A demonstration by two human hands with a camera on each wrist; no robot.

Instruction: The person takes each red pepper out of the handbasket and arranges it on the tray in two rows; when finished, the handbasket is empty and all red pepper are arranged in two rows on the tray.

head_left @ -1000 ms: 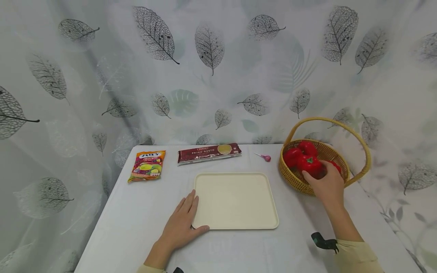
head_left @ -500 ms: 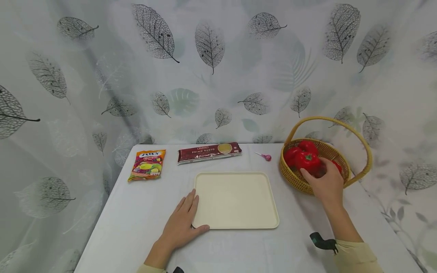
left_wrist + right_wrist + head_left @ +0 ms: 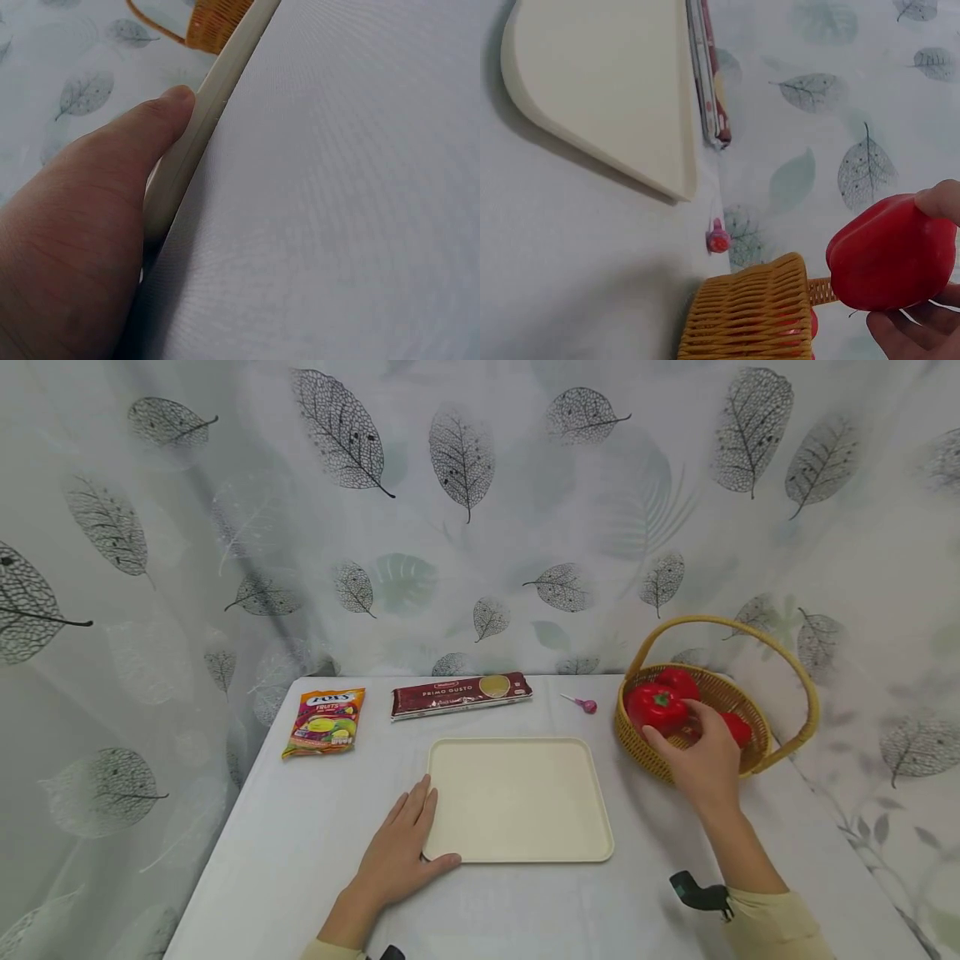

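Note:
My right hand (image 3: 705, 768) grips a red bell pepper (image 3: 657, 707) with a green stem, raised over the wicker basket (image 3: 636, 750) at the right. In the right wrist view, the thumb lies on top of the pepper (image 3: 892, 255) and fingers curl beneath it, above the basket's rim. More red peppers (image 3: 737, 729) lie inside the basket, partly hidden by the hand. My left hand (image 3: 397, 852) rests with straight fingers at the left front corner of a cream tray (image 3: 517, 802). The left wrist view shows its thumb against the tray's edge (image 3: 199, 135).
Behind the tray lie a long brown biscuit pack (image 3: 461, 696) and a pink lollipop (image 3: 588, 706). A colourful Fox's candy bag (image 3: 324, 723) lies at the back left. The basket's tall arched handle (image 3: 802, 693) rises on its right side. A leaf-patterned curtain (image 3: 480, 527) hangs behind the white table.
My right hand has lifted the bell pepper and shifted it slightly left over the basket, uncovering more of a pepper on the right. The left hand and tray stay put.

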